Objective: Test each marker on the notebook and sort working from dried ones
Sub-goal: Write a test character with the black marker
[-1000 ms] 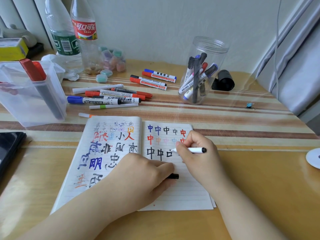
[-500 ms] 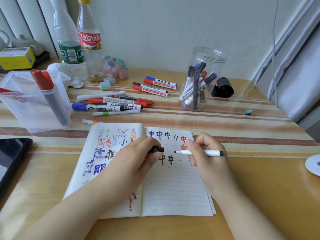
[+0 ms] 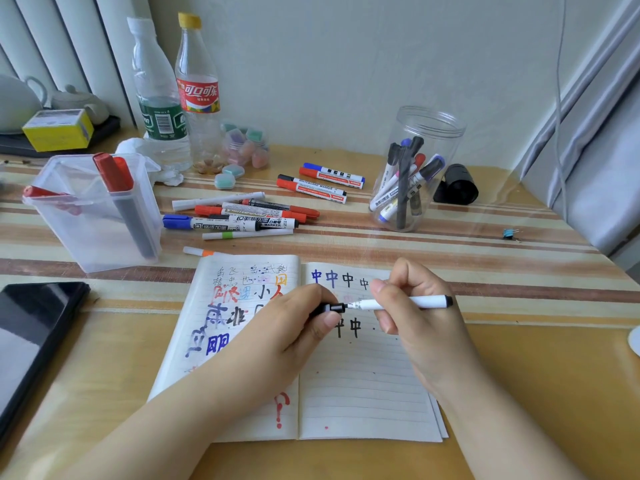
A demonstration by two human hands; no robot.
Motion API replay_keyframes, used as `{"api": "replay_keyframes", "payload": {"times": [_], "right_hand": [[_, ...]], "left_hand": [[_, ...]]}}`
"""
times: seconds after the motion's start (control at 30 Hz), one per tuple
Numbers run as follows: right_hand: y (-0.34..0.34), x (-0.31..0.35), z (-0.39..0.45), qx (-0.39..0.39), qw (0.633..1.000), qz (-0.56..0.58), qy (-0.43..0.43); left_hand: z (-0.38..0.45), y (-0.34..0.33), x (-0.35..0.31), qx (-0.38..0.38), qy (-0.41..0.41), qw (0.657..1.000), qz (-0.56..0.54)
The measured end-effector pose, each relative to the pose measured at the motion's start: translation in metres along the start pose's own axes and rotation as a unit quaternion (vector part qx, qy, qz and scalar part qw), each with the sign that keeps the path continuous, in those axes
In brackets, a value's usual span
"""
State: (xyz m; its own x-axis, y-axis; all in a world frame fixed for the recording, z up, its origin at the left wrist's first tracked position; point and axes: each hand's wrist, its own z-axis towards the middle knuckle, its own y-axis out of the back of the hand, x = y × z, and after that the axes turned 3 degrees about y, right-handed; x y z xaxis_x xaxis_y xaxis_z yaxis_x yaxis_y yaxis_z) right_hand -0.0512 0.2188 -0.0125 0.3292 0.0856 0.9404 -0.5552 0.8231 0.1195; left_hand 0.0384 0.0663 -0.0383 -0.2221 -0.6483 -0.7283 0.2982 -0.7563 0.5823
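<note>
An open lined notebook (image 3: pixel 363 386) lies in front of me, covered with coloured test characters. My right hand (image 3: pixel 415 320) grips a thin white marker (image 3: pixel 419 302) with a black end, held level above the right page. My left hand (image 3: pixel 294 327) pinches its black cap (image 3: pixel 332 308), and the cap's mouth meets the marker's tip. Several loose markers (image 3: pixel 242 216) lie on the table behind the notebook. A round clear jar (image 3: pixel 412 174) at the back right holds several markers. A square clear bin (image 3: pixel 97 216) at the left holds red-capped markers.
Two plastic bottles (image 3: pixel 180 109) and a small jar of erasers (image 3: pixel 246 147) stand at the back. A black tablet (image 3: pixel 31 341) lies at the left edge, a black lid (image 3: pixel 457 185) behind the round jar, a small clip (image 3: pixel 509 233) at the right.
My right hand lifted the marker off the page after writing. My left hand rose from the notebook and brought the black cap up to the marker's tip.
</note>
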Motion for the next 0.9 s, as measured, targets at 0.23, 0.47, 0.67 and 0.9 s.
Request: {"api": "replay_keyframes", "payload": {"times": [0.23, 0.47, 0.67, 0.9], "right_hand": [[-0.002, -0.005, 0.0, 0.001, 1.0, 0.004, -0.01], [-0.01, -0.01, -0.002, 0.007, 0.999, 0.039, -0.023], [-0.018, -0.013, -0.004, 0.015, 0.993, 0.102, -0.064], [-0.013, -0.016, -0.001, 0.006, 0.979, 0.156, -0.134]], "left_hand": [[0.002, 0.001, -0.002, 0.015, -0.004, 1.0, 0.021], [0.001, 0.003, -0.006, 0.019, -0.036, 0.997, 0.07], [-0.003, 0.004, -0.008, 0.011, -0.048, 0.994, 0.095], [0.001, 0.004, -0.012, -0.014, 0.019, 0.998, 0.06]]}}
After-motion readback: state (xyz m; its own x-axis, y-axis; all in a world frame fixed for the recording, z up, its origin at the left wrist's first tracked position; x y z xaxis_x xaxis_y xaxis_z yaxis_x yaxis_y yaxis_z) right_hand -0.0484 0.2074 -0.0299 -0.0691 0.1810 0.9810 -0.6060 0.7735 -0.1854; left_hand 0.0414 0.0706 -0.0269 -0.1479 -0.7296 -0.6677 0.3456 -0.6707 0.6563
